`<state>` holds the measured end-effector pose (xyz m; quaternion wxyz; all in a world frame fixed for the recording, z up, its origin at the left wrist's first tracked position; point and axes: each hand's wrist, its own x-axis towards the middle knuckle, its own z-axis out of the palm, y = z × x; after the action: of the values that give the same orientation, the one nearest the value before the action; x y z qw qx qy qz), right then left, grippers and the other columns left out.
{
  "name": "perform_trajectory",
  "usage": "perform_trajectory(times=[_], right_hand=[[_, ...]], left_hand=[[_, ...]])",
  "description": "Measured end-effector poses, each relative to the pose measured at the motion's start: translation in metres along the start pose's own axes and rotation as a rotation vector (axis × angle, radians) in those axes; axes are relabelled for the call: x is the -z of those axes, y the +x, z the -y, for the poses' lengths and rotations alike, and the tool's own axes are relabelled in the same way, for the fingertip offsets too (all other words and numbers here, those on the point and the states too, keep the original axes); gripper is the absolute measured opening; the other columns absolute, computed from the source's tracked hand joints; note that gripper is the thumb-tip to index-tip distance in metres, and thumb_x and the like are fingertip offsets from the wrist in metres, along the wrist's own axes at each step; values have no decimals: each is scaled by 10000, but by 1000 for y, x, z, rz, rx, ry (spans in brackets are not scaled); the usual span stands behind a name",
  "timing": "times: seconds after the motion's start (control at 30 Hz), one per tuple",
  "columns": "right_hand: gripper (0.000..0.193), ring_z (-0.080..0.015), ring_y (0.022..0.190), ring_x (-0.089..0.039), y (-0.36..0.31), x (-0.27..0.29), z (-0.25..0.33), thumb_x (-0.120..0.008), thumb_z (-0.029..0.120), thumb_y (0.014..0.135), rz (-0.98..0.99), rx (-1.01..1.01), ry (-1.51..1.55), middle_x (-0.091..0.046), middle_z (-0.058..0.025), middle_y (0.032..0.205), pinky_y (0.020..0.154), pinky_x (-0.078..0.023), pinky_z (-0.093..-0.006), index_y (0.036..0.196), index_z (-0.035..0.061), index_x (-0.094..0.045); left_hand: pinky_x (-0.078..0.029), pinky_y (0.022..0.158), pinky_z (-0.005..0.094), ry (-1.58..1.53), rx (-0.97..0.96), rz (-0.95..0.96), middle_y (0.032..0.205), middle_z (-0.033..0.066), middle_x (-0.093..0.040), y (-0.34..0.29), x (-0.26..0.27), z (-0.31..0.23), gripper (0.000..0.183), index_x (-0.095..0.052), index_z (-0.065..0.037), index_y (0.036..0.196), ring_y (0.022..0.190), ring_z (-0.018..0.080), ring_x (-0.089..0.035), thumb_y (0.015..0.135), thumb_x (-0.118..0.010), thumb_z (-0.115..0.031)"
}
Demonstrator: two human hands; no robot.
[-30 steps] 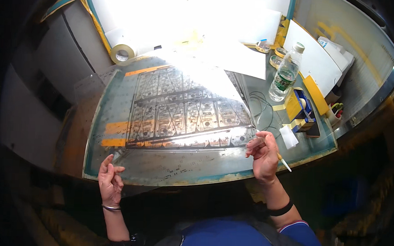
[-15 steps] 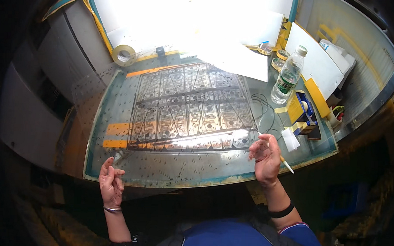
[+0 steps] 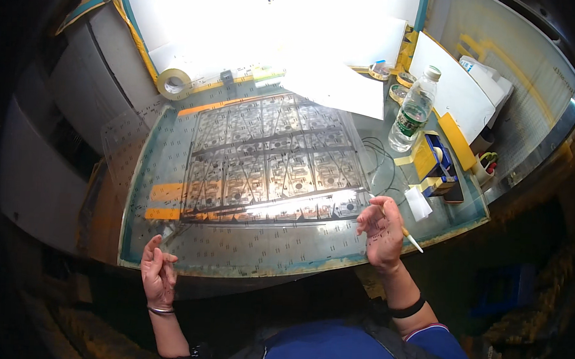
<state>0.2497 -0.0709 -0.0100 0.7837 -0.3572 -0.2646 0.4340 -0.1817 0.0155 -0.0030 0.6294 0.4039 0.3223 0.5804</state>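
Note:
A clear film sheet (image 3: 124, 136) scattered with small dark marks stretches over the glass table (image 3: 265, 252). At its near left part, my left hand (image 3: 159, 275) has bent fingers closed on the film. My right hand (image 3: 384, 238) is raised at the near right, palm up and fingers curled, with some of the film's marks showing across the palm. Through it runs a slim pen-like stick (image 3: 414, 241), yellowish with a white end. Whether these fingers also grip the film, I cannot tell. Beneath the clear sheet lies a dark patterned film (image 3: 269, 154) with repeated panels.
Right of the films stand a water bottle (image 3: 413, 114) and a blue-and-yellow tape dispenser (image 3: 439, 162). A folded white paper (image 3: 418, 203) and thin black cable (image 3: 386, 159) lie nearby. A tape roll (image 3: 174, 83) stands far left; a white sheet (image 3: 346, 89) covers the back.
The whole view has shifted slightly, so the table appears a little further left. The film's dark marks now show over my right palm. Both hands keep nearly the same pose.

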Motion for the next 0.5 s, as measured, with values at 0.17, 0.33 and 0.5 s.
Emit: perform_trajectory(times=[0.17, 0.33, 0.5], right_hand=[[359, -191, 660, -577, 0, 2, -2, -386, 345, 1004, 6, 0, -5, -637, -143, 822, 620, -497, -322, 1115, 24, -504], [345, -175, 686, -602, -2, 1, 3, -426, 341, 996, 24, 33, 77, -658, -164, 915, 583, -524, -300, 1122, 28, -499], [241, -141, 698, -622, 1, -10, 4, -627, 126, 908, 1, -24, -149, -665, -151, 933, 571, -560, -273, 1095, 24, -514]], left_hand=[[-395, 366, 164, 19, 15, -7, 842, 182, -700, -1, 2, -1, 298, -483, -16, 1306, 384, 84, -500, 1037, -426, -131], [-392, 364, 163, 108, 31, 39, 809, 173, -700, 1, 9, -9, 292, -494, -12, 1289, 371, 87, -499, 1030, -448, -137], [-367, 357, 167, 413, 49, -22, 780, 140, -699, 4, 24, -34, 312, -514, -19, 1282, 375, 79, -504, 1009, -515, -169]])
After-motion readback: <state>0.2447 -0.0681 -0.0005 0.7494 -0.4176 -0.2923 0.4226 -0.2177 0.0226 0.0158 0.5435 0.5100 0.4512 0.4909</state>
